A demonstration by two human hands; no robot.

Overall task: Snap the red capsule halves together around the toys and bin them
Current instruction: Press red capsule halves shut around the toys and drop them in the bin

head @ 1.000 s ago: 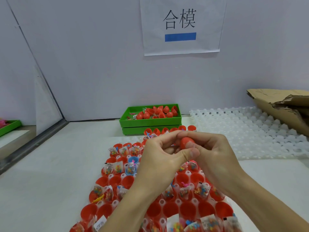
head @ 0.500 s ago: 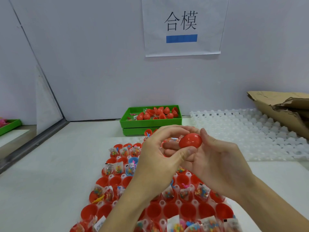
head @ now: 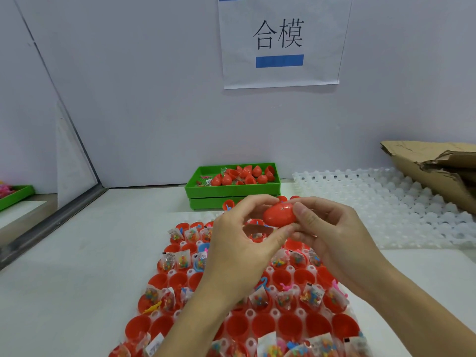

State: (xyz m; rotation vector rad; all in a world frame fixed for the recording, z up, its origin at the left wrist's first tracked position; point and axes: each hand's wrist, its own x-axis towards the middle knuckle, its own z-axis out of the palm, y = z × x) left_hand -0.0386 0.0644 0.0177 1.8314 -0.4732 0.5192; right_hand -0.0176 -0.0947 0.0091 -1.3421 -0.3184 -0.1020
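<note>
Capsule halves, red ones, fill the scene, so start big: the white desk (head: pixel 77 266) carries it all, with a sheet of paper (head: pixel 280 39) pinned on the wall behind and crumpled cardboard (head: pixel 438 171) at far right. Beside that lies a bare white moulded tray (head: pixel 386 202), and front and centre sits a loaded tray of open red halves (head: pixel 291 325), many stuffed with little bagged toys (head: pixel 313 296). Back by the wall, the green bin (head: pixel 231 189) holds a heap of finished red capsules. Now the hands: the left hand (head: pixel 239 248) and right hand (head: pixel 334 240) meet above the loaded tray, well short of the bin. Between them, the red capsule (head: pixel 279 215) looks joined, a seam showing across its top. Right fingers (head: pixel 304 215) pinch its right end; left fingers curl round its left side, thumb underneath.
</note>
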